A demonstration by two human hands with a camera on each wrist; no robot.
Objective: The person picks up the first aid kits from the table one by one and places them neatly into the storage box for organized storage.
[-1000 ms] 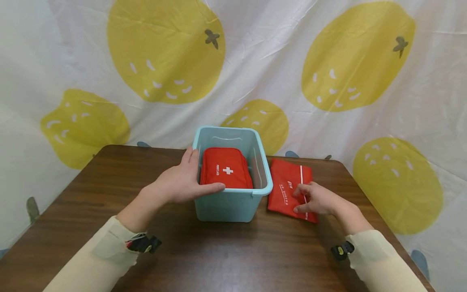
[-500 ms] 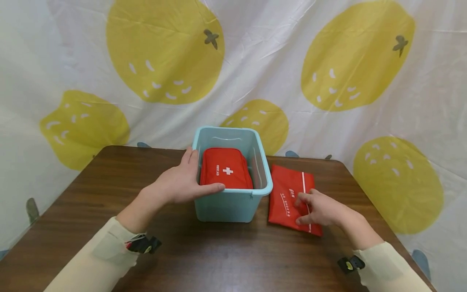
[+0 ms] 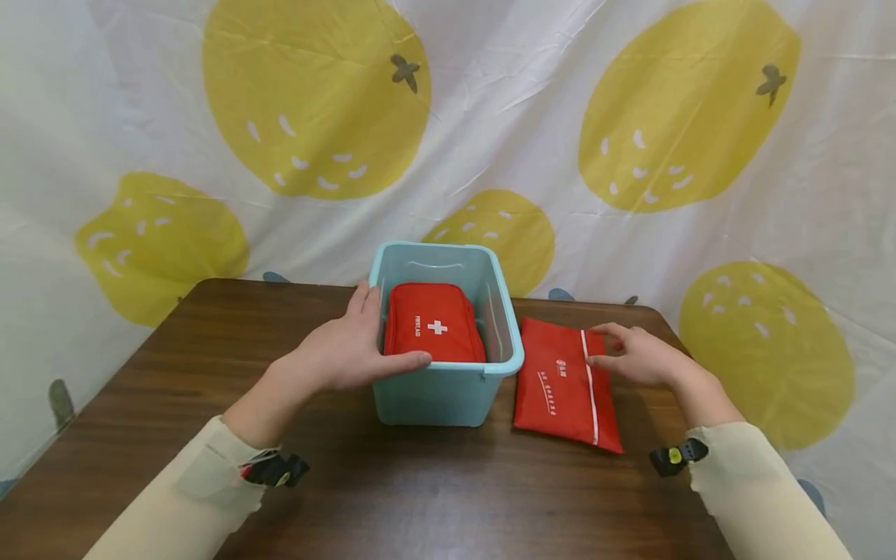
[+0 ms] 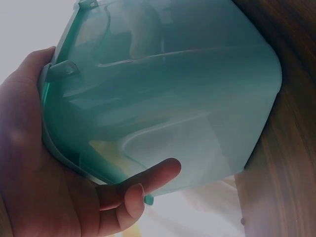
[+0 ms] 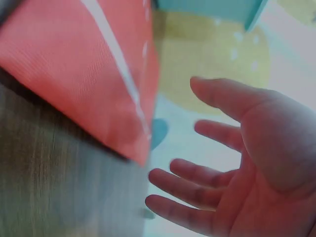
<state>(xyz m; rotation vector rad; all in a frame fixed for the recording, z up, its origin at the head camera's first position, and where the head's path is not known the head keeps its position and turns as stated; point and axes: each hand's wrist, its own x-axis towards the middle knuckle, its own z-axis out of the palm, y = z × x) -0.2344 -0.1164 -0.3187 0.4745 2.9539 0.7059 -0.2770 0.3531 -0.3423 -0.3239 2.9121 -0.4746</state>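
Note:
A light blue plastic bin (image 3: pixel 430 397) stands upright on the table, with a red first aid pouch (image 3: pixel 448 311) inside marked by a white cross. My left hand (image 3: pixel 343 350) grips the bin's near left corner, thumb over the front rim. The left wrist view shows its fingers against the outer side of the bin (image 4: pixel 187 98). Right of the bin lies a flat red bag (image 3: pixel 553 389) with a white stripe and white lettering. Over its right edge is my right hand (image 3: pixel 644 358), holding nothing. In the right wrist view its fingers are spread, apart from the bag (image 5: pixel 79 64).
The dark wooden table (image 3: pixel 420 498) reaches back to a white curtain (image 3: pixel 504 101) with yellow fruit prints. Each sleeve cuff has a small black device (image 3: pixel 679 457) strapped beside it.
The flat red bag has slid toward me and turned slightly. My right hand has let go of it and moved up and right. My left hand and the bin stayed still.

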